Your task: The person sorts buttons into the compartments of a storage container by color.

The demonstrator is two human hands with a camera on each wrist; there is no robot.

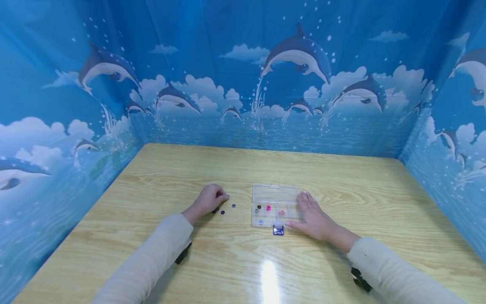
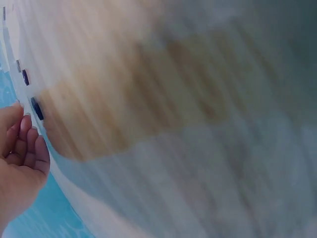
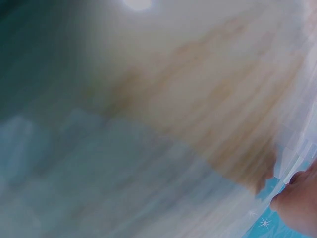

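My left hand is left of a clear plastic case, thumb and fingertips together at a small dark disc, which they seem to pinch. Fingers cover most of that disc. Close by on the table lie other small dark discs, seen edge-on as dark discs in the left wrist view. The compartment case lies with its lid folded back. Against its right side rests my right hand, fingers extended and thumb spread along the front edge. Only part of the right hand shows in the right wrist view.
Inside the case are small pieces: a black one, a pink one and several paler ones. A blue-labelled tab sits at its front edge. Dolphin-print curtains surround the wood-grain table.
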